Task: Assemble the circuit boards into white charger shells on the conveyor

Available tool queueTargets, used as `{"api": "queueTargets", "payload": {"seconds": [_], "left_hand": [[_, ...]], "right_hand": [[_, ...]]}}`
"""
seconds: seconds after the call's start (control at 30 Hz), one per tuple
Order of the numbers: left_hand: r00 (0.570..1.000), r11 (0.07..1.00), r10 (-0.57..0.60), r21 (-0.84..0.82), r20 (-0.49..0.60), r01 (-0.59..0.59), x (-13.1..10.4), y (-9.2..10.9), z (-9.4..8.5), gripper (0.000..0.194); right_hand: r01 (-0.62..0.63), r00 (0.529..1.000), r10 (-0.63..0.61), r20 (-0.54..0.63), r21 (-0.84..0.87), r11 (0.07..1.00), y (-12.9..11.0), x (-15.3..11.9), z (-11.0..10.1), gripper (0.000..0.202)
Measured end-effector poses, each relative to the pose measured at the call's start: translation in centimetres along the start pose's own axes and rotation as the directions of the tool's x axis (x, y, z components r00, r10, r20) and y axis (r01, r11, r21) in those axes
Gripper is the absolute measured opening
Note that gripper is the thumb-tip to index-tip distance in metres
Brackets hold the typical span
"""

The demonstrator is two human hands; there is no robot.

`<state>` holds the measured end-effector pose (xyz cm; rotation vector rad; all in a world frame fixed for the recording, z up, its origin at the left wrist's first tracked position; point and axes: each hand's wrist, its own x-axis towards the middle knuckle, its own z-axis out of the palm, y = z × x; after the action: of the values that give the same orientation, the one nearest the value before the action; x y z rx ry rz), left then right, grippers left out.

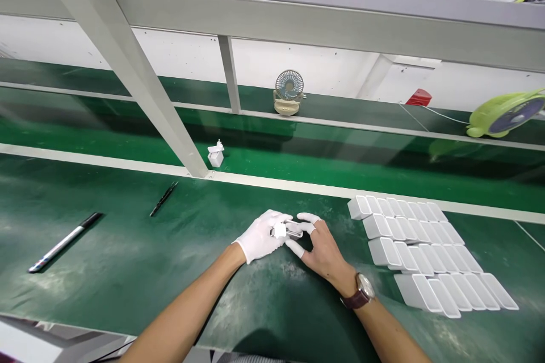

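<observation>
A small white charger-like part (286, 230) with a metallic end sits between both hands, low over the green bench surface (128, 261) near the middle of the view. The left hand (263, 236), in a white glove, is closed around the part's left end, fingers curled over it. The right hand (322, 245) is bare apart from white finger cots on the thumb and at least 1 fingertip; it pinches the part's right end between thumb and forefinger, a narrow grip. A brown-strapped wristwatch (361, 290) sits on the right wrist. Just to the right of the hands, 4 rows of white rectangular housings (426, 252) lie on the bench, packed side by side and touching one another, each row leaning at an angle. To the left, well apart from the hands, lie black tweezers (164, 199) and, farther left, a black-and-silver marker pen (65, 242). Beyond the white bench edge strip, a single white plug adapter (216, 155) stands on the green conveyor belt (340, 153), just beside the base of a slanted grey frame post (128, 67). On the far ledge stands a small beige desk fan (288, 93); a green fan (506, 113) is at the right edge, with a red object (418, 97) and white cable between them.
</observation>
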<state>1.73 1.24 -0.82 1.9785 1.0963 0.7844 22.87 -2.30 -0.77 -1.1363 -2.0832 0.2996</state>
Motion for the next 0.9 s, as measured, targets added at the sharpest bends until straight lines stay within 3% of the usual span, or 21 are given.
{"api": "queueTargets", "payload": {"seconds": [0.23, 0.4, 0.53, 0.8, 0.9], "left_hand": [[1.0, 0.999, 0.016, 0.043, -0.004, -0.015, 0.0, -0.1, 0.0, 0.04], [1.0, 0.999, -0.02, 0.04, -0.004, 0.021, 0.1, 0.2, 0.0, 0.038], [1.0, 0.998, -0.027, 0.05, 0.015, 0.026, 0.1, 0.5, 0.1, 0.033], [0.984, 0.978, 0.179, 0.105, -0.007, -0.178, -0.5, -0.5, 0.4, 0.051], [0.979, 0.971, 0.203, 0.133, -0.009, -0.2, -0.7, -0.4, 0.3, 0.054]], "right_hand": [[-0.064, 0.997, 0.066, -0.033, 0.073, 0.995, 0.3, -0.1, -0.5, 0.03], [0.041, 0.998, -0.04, 0.048, -0.031, 0.999, 0.5, -0.1, -0.7, 0.04], [0.061, 0.998, -0.061, 0.004, -0.019, 0.998, 1.0, 0.0, -1.5, 0.039], [0.126, 0.992, -0.122, 0.041, -0.11, 0.986, 1.9, -0.1, -2.3, 0.036], [0.16, 0.986, -0.149, 0.072, -0.172, 0.972, 1.9, 0.0, -2.4, 0.036]]}}
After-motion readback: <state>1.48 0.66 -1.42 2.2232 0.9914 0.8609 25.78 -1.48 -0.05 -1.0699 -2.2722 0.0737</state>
